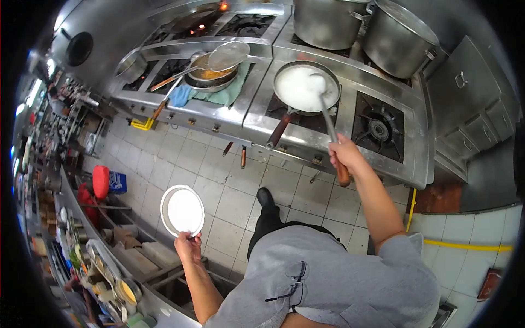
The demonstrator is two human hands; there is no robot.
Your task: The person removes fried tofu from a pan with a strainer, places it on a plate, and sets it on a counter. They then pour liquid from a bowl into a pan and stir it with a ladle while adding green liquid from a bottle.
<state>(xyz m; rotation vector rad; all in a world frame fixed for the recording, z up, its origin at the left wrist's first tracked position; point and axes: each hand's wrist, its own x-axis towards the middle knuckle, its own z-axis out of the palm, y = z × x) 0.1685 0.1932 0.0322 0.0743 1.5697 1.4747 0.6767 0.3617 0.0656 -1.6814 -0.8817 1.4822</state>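
Note:
My right hand [341, 150] is closed round the wooden-ended handle of a long metal ladle [328, 117]. The ladle's head lies in the white contents of a pan [276, 106] on a stove burner. The pan's dark handle points toward the front edge. At the lower left my left hand [188, 245] grips the rim of a round metal bowl [164, 210] with white contents, held over the floor, away from the stove.
Two large pots [330, 24] [398, 38] stand on the back burners. An uncovered burner [379, 127] is right of the pan. Strainers [229, 56] rest over a pan at the left, by a green cloth [225, 95]. A cluttered counter [158, 309] runs along the lower left.

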